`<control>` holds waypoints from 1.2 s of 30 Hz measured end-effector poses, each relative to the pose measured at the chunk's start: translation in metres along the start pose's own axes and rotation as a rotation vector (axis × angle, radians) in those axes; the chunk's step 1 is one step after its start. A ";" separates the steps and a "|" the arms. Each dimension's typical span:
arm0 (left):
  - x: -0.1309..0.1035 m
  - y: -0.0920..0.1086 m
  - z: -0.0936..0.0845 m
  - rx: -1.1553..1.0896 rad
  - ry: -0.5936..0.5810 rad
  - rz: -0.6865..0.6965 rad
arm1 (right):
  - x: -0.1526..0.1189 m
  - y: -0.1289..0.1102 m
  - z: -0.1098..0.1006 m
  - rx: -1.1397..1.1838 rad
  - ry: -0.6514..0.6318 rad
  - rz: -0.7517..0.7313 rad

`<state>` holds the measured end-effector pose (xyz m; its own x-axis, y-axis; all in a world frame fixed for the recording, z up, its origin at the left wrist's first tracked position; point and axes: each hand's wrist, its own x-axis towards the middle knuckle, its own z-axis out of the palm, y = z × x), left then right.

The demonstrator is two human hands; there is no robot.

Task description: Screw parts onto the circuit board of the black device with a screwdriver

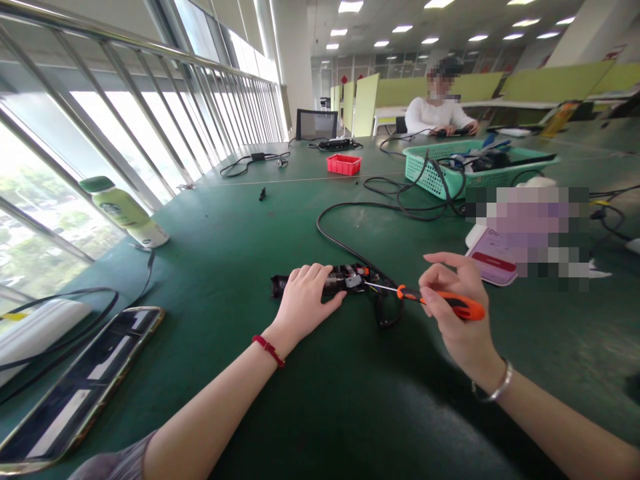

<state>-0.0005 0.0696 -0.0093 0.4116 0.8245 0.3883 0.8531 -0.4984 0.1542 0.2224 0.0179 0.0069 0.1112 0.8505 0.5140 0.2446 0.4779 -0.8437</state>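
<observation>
My left hand (307, 297) lies over a black tube-shaped corded device (338, 280), fingers curled round its body and holding it against the table. The device's right end is open, with a silvery part, orange bits and thin wires showing. My right hand (463, 337) grips a screwdriver (466, 307) by its orange and black handle. Its thin metal shaft points left, and the tip meets the open end, though the exact contact is too small to make out. A dark curved piece (387, 317) sits just below the shaft. A black cord (325, 227) runs back from the device.
Behind stand a green basket (430, 170) of tools and cables and a small red tray (344, 165). A bottle (125, 213) and a large phone (85, 393) are at left; another phone (493, 257) is at right. A person (425, 117) sits across the green table (225, 233).
</observation>
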 end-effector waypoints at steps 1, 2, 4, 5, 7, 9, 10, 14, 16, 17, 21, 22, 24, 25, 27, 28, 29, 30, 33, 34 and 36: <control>0.000 0.000 0.000 0.001 0.000 0.000 | -0.001 0.000 -0.001 -0.004 -0.017 0.023; 0.000 0.000 0.000 0.002 0.001 0.000 | -0.002 0.000 -0.001 -0.012 -0.035 0.046; 0.000 0.000 0.000 0.005 0.000 0.000 | -0.004 0.001 -0.002 -0.031 -0.065 0.089; 0.000 0.000 -0.001 0.006 -0.003 -0.002 | -0.004 0.001 -0.002 -0.033 -0.064 0.090; 0.000 0.001 -0.001 0.010 -0.009 -0.003 | -0.004 0.002 -0.001 -0.010 -0.025 0.038; 0.000 0.001 -0.001 0.017 -0.011 -0.002 | -0.003 0.002 0.001 0.006 0.040 -0.026; 0.000 0.001 -0.001 0.020 -0.010 -0.001 | -0.002 0.001 0.002 0.001 0.062 -0.048; 0.000 0.002 -0.002 0.015 -0.007 -0.002 | 0.001 0.001 0.003 -0.033 0.069 -0.074; 0.000 0.001 -0.001 0.009 -0.006 0.000 | 0.000 0.001 0.002 -0.048 0.054 -0.061; 0.000 0.001 -0.001 0.008 -0.004 0.000 | 0.000 0.000 0.002 -0.058 0.037 -0.042; 0.000 0.000 0.000 0.009 -0.003 0.003 | -0.004 -0.001 -0.001 -0.085 -0.012 0.076; 0.000 0.000 0.001 0.010 -0.005 0.002 | -0.004 -0.001 -0.001 -0.080 -0.006 0.085; 0.000 0.000 0.001 0.015 -0.011 0.000 | -0.003 -0.001 0.000 -0.064 0.033 0.041; 0.000 0.000 0.001 0.019 -0.014 -0.002 | -0.002 -0.001 0.000 -0.052 0.054 0.002; 0.000 0.001 0.000 0.025 -0.018 -0.005 | 0.000 0.000 0.001 -0.038 0.075 -0.059; 0.000 0.001 0.000 0.025 -0.019 -0.006 | 0.000 0.000 0.002 -0.037 0.074 -0.072; 0.000 0.001 -0.001 0.024 -0.021 -0.005 | 0.001 0.000 0.002 -0.039 0.068 -0.072; 0.000 0.001 -0.001 0.023 -0.022 -0.004 | 0.001 0.000 0.002 -0.041 0.059 -0.063; 0.000 0.001 -0.002 0.019 -0.025 -0.004 | -0.001 -0.002 0.001 -0.076 0.030 0.004; 0.000 0.001 -0.002 0.017 -0.026 -0.005 | -0.002 -0.002 0.001 -0.094 0.020 0.035; 0.000 0.001 -0.002 0.015 -0.026 -0.006 | -0.004 -0.002 0.000 -0.122 0.012 0.070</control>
<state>0.0000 0.0690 -0.0074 0.4146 0.8343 0.3633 0.8602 -0.4896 0.1427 0.2211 0.0136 0.0066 0.1439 0.8778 0.4569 0.3515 0.3863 -0.8528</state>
